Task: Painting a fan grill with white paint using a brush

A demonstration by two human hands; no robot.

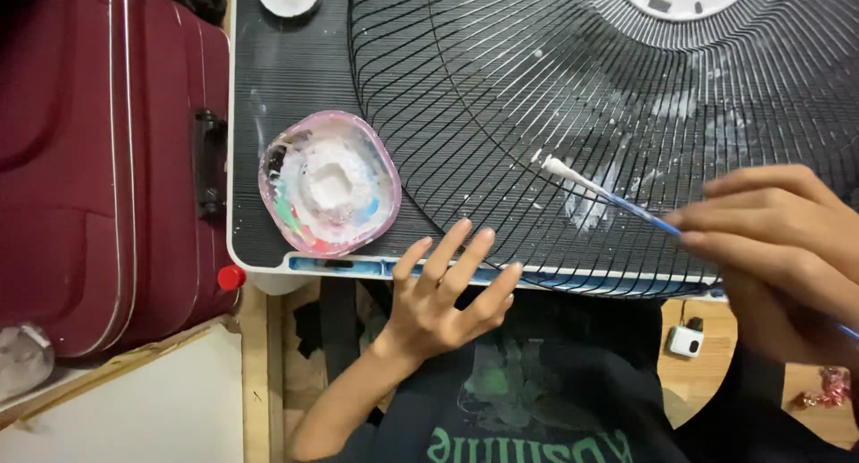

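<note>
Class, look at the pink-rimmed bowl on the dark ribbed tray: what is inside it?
Inside the pink-rimmed bowl lies a mound of white paste with a hollow in its middle, plus green, blue and red smears on the wall. The bowl's bottom is covered by the paste.

No packages, labels, signs or screens show here.

The fan grille point(626, 114) runs off the top and right edges (its hub half cut).

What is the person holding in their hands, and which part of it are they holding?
The right hand holds a thin blue brush by its handle, its white tip on the black fan grille. The left hand holds nothing; its fingers rest at the grille's edge.
</note>
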